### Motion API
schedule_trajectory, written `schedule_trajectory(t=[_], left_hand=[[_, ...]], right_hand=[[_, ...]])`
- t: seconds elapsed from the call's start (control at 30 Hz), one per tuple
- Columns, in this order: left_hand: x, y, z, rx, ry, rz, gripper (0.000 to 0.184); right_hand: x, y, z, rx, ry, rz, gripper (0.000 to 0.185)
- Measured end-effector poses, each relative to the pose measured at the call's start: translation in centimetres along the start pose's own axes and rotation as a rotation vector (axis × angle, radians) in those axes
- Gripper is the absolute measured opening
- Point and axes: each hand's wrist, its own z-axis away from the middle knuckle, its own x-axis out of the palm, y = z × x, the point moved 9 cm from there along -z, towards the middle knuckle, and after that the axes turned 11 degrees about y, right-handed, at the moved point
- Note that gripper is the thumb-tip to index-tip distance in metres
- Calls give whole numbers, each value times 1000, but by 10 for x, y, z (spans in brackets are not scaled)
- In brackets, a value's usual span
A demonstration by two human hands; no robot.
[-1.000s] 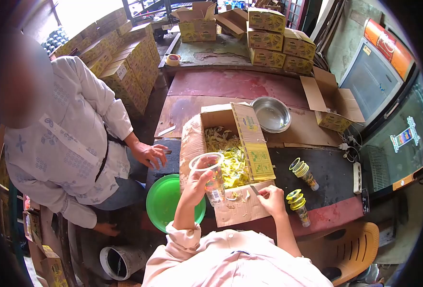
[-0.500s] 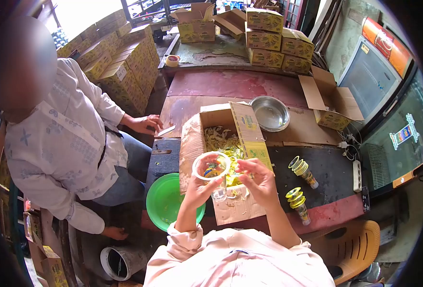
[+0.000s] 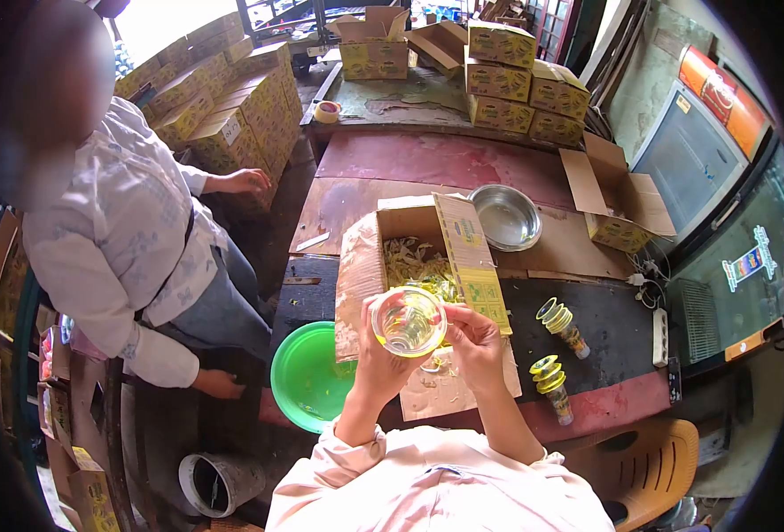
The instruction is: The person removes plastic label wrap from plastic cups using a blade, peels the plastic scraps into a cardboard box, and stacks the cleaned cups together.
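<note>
A clear plastic cup (image 3: 408,324), tilted with its round mouth facing me, is in my left hand (image 3: 376,362), whose fingers wrap round its side. At the cup's right rim, my right hand (image 3: 477,348) has its thumb and fingertips drawn together; any small piece between them is too small to make out. Just beyond the hands stands an open cardboard box (image 3: 359,275) holding yellow-green and pale scraps. Its front flap lies under my hands. Two stacks of cups with yellow rims, one upper stack (image 3: 564,328) and one lower stack (image 3: 551,390), lie to the right.
Left of my hands is a green basin (image 3: 296,417). A metal bowl (image 3: 505,218) sits behind the box, near another open carton (image 3: 624,232). A person (image 3: 117,213) stands at the left. Stacked cartons (image 3: 501,75) are at the back, and a plastic chair (image 3: 666,452) is at lower right.
The cup has turned its mouth toward me and shifted slightly right. My right hand has closed in on its rim. The other person has straightened up and lifted a hand off the table.
</note>
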Motion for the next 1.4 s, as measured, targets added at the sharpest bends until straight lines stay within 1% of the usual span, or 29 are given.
schedule_trajectory(t=[0.1,0.13,0.3,0.37,0.4,0.5,0.57,0.67,0.77,0.8,0.9,0.93,1.03,1.07,1.17,1.27,1.37,1.4], left_hand=[[-1,1,1,-22,-5,-7,72],[0,-1,14,-2,4,-18,72],[1,10,5,139,0,-146,73],[-3,0,21,92,9,-96,72],[-3,-2,20,64,5,-77,72],[-7,-16,17,-73,84,37,71],[-12,-11,12,-53,105,14,68],[-21,-9,19,-6,129,-50,68],[-21,-2,13,74,122,-177,70],[-21,0,12,107,119,-224,70],[-21,15,16,216,110,-324,71],[-19,17,11,212,107,-327,70],[-17,16,12,212,104,-334,67],[-15,14,13,215,99,-337,67],[-10,14,9,237,80,-361,67],[-9,13,10,271,93,-374,65],[-9,14,12,294,109,-398,64],[-7,17,7,294,106,-411,63]], right_hand=[[-2,1,1,-44,-6,-7,19],[-9,3,9,-61,-20,8,19],[-14,3,4,-71,-1,57,17],[-21,13,17,-49,-4,29,17],[-19,9,17,-82,-20,92,16],[-18,-4,14,-205,-43,297,17],[-21,-9,16,-312,-20,452,19],[-22,-13,19,-402,12,840,22],[-19,-1,1,-374,-111,1134,36],[-10,-2,3,-476,-196,1257,49],[2,0,5,-642,-316,1413,57],[9,-16,-4,-606,-234,1297,42],[-11,-12,-24,-299,-74,1153,26],[-1,-24,-23,-420,-45,1075,10],[5,-27,-30,-309,-39,923,8],[-7,3,-28,1,-93,590,14],[-4,14,-22,145,-147,437,18],[-4,15,-24,194,-130,384,18]])
